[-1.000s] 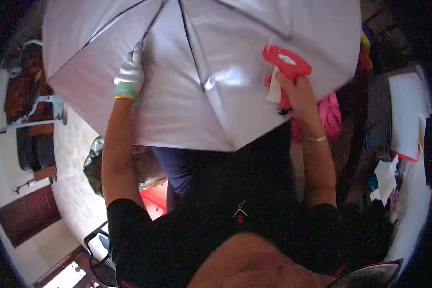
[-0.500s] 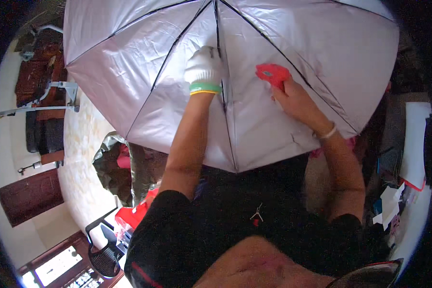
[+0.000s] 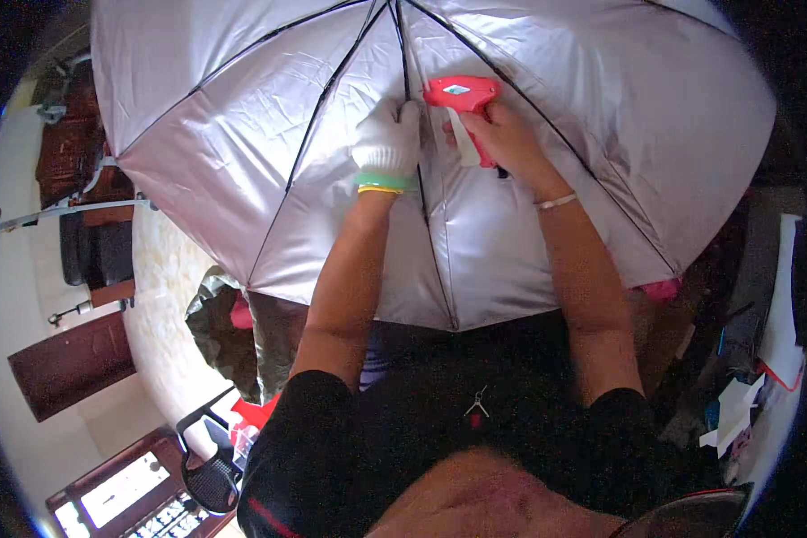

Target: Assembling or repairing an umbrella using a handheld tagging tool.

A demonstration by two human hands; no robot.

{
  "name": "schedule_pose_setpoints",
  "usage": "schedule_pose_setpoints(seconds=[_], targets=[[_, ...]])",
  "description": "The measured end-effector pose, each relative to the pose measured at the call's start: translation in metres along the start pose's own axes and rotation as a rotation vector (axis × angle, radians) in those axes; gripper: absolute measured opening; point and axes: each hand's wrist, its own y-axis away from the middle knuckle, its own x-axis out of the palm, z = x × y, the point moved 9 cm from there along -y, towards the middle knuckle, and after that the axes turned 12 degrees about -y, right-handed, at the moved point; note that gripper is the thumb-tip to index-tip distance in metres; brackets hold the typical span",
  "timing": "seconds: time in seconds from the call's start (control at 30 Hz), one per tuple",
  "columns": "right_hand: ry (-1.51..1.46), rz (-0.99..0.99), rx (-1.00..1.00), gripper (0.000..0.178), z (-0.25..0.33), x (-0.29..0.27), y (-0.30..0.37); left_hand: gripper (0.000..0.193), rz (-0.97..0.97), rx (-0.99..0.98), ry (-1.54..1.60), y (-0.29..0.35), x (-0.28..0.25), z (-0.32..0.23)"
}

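An opened umbrella (image 3: 529, 247) fills the upper middle, its silver underside and dark ribs facing me. My left hand (image 3: 387, 143), in a white knit glove with a green and yellow cuff, is closed at the middle rib (image 3: 428, 202), pinching the rib or the cloth beside it. Just to its right, my bare right hand (image 3: 515, 151) grips a red tagging gun (image 3: 475, 95) with a white trigger. The gun's nose points left and lies close to the rib and my gloved fingertips. Whether the nose touches the cloth is hard to tell.
A camouflage-patterned cloth item (image 3: 208, 327) lies below the umbrella's left edge. A black mesh chair (image 3: 211, 480) stands at the lower left. White papers (image 3: 735, 411) and small items lie at the right. A brown door (image 3: 72, 366) shows at the far left.
My right hand has swung the tagging gun left and up to the middle rib. The gloved left hand has shifted slightly, remaining at the rib. The umbrella has shifted a little.
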Motion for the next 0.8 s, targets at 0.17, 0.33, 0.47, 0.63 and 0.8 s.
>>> schedule_pose_setpoints(seconds=[0.17,0.33,0.47,0.63,0.8], targets=[[0.467,-0.287,-0.438,0.030,0.045,0.018,0.024,0.033,0.004,-0.019,0.215,-0.004,0.017,0.011],[0.317,-0.191,-0.284,0.027,0.024,0.011,0.013,0.027,0.232,-0.158,0.728,-0.002,0.044,0.015],[0.287,-0.215,-0.068,0.027,0.055,0.020,0.026,0.024,0.307,-0.217,0.867,-0.001,0.045,0.020],[-0.017,-0.143,-0.078,0.028,0.021,0.006,0.013,0.024,0.317,-0.178,0.796,0.000,0.045,0.012],[0.124,-0.127,0.091,0.029,0.020,0.005,0.011,0.024,0.317,-0.227,0.753,0.003,0.038,0.013]])
